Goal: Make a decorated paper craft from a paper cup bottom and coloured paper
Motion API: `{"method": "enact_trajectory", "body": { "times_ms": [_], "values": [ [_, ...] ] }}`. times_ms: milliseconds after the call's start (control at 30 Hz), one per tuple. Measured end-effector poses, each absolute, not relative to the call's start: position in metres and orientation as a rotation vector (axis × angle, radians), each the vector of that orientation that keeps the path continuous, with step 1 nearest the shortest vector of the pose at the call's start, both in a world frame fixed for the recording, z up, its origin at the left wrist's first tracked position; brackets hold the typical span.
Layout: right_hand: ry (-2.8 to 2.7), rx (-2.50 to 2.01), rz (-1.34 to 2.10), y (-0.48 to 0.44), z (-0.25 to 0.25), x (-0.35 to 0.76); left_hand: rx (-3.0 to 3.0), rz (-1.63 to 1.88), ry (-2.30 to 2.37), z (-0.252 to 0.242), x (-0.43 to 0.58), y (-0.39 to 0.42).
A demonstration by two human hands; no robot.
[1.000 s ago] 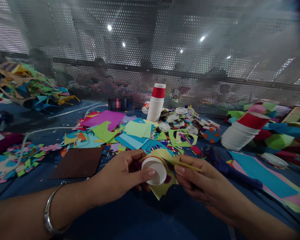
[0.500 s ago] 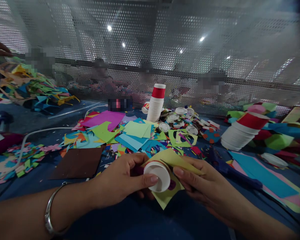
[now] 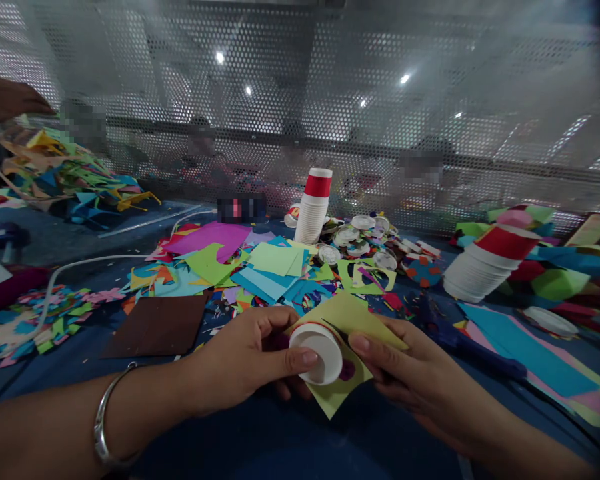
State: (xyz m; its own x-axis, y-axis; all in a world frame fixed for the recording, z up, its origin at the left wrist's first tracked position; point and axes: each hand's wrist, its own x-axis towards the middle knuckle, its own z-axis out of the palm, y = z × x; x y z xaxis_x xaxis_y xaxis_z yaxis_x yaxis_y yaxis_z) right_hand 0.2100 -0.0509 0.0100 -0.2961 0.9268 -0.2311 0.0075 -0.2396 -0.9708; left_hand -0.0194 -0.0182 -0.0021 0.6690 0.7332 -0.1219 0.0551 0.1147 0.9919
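Observation:
My left hand (image 3: pixel 260 360) is closed around a short white paper cup piece (image 3: pixel 329 357) with a round face turned toward me, the thumb pressed on its inside. A thin red line shows along the cup's upper edge. Behind and around it lies a sheet of yellow paper (image 3: pixel 347 310), with one corner pointing down and a purple patch below the cup's right side. Between thumb and fingers, my right hand (image 3: pixel 400 360) pinches the right part of that sheet. The left fingertips are partly hidden behind the cup and paper.
Brown paper squares (image 3: pixel 157 325) lie left, coloured sheets (image 3: pixel 273 260) ahead. Two cup stacks stand beyond: one central (image 3: pixel 313 213), one leaning right (image 3: pixel 485 263). A dark blue glue gun (image 3: pixel 473 347) with a cord lies right. Another person's hand (image 3: pixel 13 100) is over a scrap pile (image 3: pixel 65 170).
The other person's hand at the far left has moved further into view, to the right. My hands, the cup piece and the yellow paper have barely shifted.

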Motion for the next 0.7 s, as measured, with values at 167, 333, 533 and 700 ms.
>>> {"method": "enact_trajectory", "body": {
  "times_ms": [167,333,533,700],
  "values": [
    [-1.319,-1.176,1.626,-0.0481,0.0096,0.2101,1.387,0.587,0.765,-0.0011,-0.021,-0.0172],
    [-1.328,-1.163,1.629,-0.048,0.0082,0.2113,1.394,0.615,0.795,-0.0025,-0.0223,-0.0144],
    [-1.331,-1.193,1.584,-0.0479,0.0063,0.212,1.395,0.593,0.782,-0.0011,-0.0213,-0.0165],
    [-1.335,-1.247,1.585,-0.0492,0.0122,0.2097,1.373,0.568,0.768,-0.0019,-0.0199,-0.0182]
  ]
}}
